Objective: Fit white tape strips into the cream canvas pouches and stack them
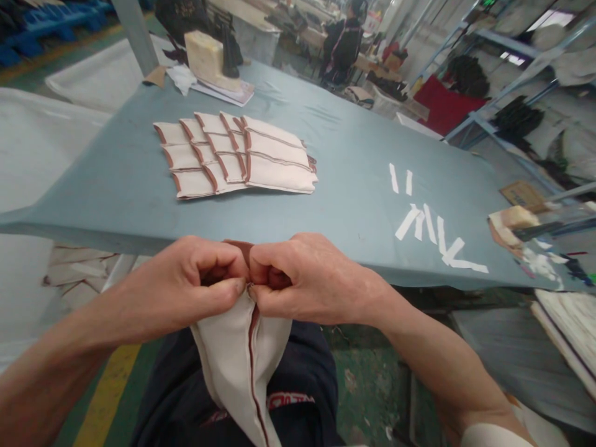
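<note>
My left hand (pixel 209 276) and my right hand (pixel 298 276) meet at the table's near edge, thumbs pressed against curled fingers. Both grip the top of a cream fabric piece (pixel 233 354) with a brown seam down its middle. A bit of brown edging shows above the knuckles. The piece hangs down over my lap, its lower end out of frame. What lies exactly under the fingertips is hidden. Beyond my hands, on the table, lies an overlapping row of similar cream pieces (pixel 279 155) with brown edges.
The table (pixel 344 217) has a blue-green cover. White strips (pixel 428 223) are scattered at its right. A yellowish block (pixel 205 56) stands at the back left. Large white bins (pixel 28 149) flank the left side. Metal shelving (pixel 503 93) stands right. Another person (pixel 343 43) is far back.
</note>
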The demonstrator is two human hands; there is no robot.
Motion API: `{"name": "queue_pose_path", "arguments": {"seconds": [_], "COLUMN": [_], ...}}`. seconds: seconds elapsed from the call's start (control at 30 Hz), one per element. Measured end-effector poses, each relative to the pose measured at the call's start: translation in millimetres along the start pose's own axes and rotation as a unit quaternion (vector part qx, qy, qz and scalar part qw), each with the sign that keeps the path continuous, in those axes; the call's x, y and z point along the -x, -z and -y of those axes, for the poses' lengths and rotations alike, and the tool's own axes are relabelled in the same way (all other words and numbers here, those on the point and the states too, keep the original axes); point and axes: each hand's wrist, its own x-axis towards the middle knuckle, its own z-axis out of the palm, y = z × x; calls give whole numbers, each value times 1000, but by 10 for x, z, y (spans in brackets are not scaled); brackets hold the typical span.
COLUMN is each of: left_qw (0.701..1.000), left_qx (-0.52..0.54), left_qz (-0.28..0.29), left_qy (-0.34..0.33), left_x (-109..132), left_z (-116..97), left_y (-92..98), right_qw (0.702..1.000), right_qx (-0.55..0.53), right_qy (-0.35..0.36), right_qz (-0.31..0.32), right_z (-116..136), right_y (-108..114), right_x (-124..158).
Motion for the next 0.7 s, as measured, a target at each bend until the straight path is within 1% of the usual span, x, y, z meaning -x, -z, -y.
{"name": "queue_pose_path", "arguments": {"seconds": [0.07, 0.13, 0.3, 0.43, 0.53, 0.63, 0.7], "left_qw": [999, 996, 989, 988, 992, 999, 998], "left_qx": [38, 62, 122, 124, 110, 50, 0], "left_qz": [35, 58, 79, 89, 54, -15, -67], "left_qy": [-10, -11, 4, 21, 11, -5, -18], "left_x": [7, 7, 13, -2, -6, 50, 121], "left_z": [-13, 20, 192, 196, 139, 92, 62], "left_y": [15, 36, 68, 69, 31, -55, -128], "right_qw": [1000, 1000, 999, 999, 998, 995, 990], "right_qx": [-12, -12, -3, -19, -29, -67, -123], "right_qy": [3, -2, -10, 3, 4, 1, -3], "right_qz": [-3, -12, -31, -37, -55, -68, -74], "right_z": [17, 36, 35, 8, -11, -42, -63], "right_y": [12, 12, -33, -62, -80, -116, -152], "right_x": [12, 22, 49, 78, 91, 99, 106]}}
